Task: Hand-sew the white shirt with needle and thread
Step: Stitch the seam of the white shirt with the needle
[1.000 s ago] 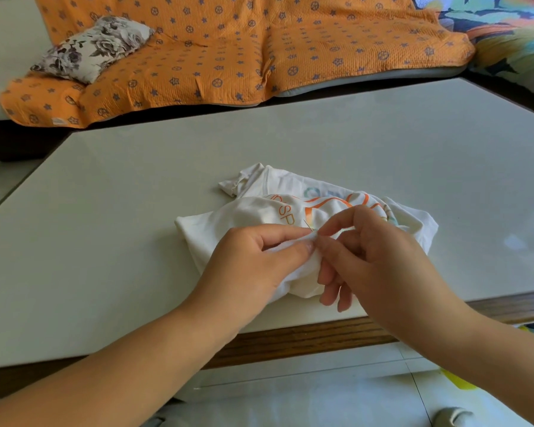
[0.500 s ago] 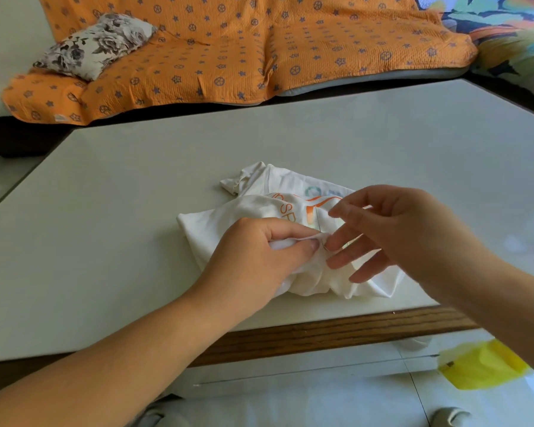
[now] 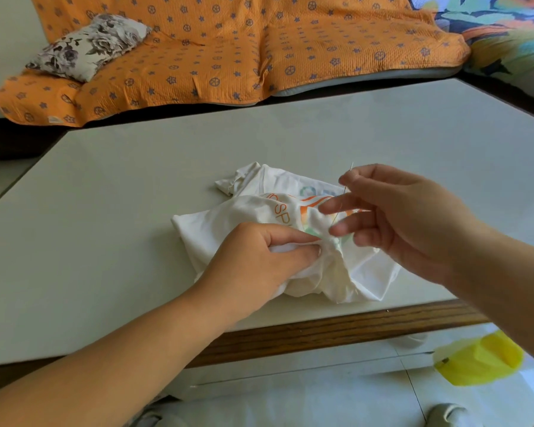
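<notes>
We noted the crumpled white soft-cloth shirt with orange print point(image 3: 253, 217) lying on the pale glossy table point(image 3: 121, 217), near its front edge. Our left hand point(image 3: 259, 260) pinched a fold of it between thumb and forefinger. Our right hand point(image 3: 398, 217) hung just above, nipping the thin silver needle point(image 3: 351, 168), other fingers spread. A faint line below may have been thread point(image 3: 336, 215). We judged the shirt light, limp and apt to bunch, so best held taut beside the stitch. The needle looked slick and sharp, so best gripped mid-shaft.

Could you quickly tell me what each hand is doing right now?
Left hand: pinches the white shirt.
Right hand: pinches the needle, other fingers spread.
</notes>
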`<action>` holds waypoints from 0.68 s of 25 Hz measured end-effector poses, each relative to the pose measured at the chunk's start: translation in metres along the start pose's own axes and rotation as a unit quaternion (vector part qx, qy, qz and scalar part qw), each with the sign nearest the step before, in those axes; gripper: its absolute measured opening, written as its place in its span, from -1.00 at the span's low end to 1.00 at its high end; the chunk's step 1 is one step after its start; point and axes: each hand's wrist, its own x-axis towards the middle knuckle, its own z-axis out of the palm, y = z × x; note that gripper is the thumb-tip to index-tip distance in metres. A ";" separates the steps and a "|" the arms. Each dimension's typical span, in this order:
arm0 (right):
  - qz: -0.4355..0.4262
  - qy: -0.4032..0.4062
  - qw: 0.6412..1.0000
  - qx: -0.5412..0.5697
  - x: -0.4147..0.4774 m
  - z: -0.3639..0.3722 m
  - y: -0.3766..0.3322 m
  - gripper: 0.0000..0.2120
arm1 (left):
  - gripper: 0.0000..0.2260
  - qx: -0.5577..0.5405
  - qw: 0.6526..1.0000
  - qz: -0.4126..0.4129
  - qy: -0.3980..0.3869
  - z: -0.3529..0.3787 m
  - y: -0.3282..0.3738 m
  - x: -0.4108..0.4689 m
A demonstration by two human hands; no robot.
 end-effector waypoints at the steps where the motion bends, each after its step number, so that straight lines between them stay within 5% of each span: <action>1: 0.024 -0.013 0.997 0.074 0.003 -0.003 -0.003 -0.90 | -0.90 -0.018 1.000 -0.013 -0.002 -0.001 0.000 0.000; 4: 0.017 -0.019 0.983 0.182 0.015 -0.012 -0.008 -0.90 | -0.91 -0.051 0.998 -0.040 -0.014 -0.002 0.000 0.001; 8: -0.064 0.000 0.983 0.169 0.027 -0.020 -0.014 -0.87 | -0.90 -0.086 0.993 -0.066 -0.047 -0.005 -0.001 0.001; 17: -0.176 0.144 0.962 -0.149 0.040 -0.039 -0.015 -0.90 | -0.90 -0.092 0.990 -0.087 -0.068 -0.013 -0.002 0.001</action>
